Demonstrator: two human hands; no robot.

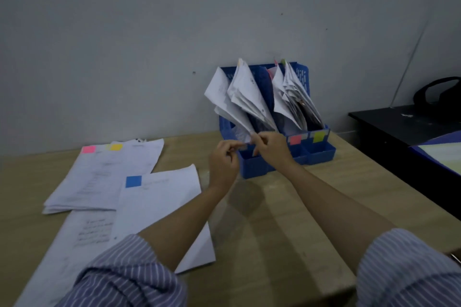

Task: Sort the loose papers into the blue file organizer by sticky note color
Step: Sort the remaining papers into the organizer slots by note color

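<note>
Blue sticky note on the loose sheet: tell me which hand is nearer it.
Left. The left hand hovers right of the blue sticky note; the right hand is farther right, at the blue file organizer.

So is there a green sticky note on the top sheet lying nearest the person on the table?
No, the white top sheet carries a square blue sticky note at its upper left corner.

I see a matt blue plastic organizer [319, 153], thin white paper sheets [159, 197], and a smooth wood-look table [274, 219].
</note>
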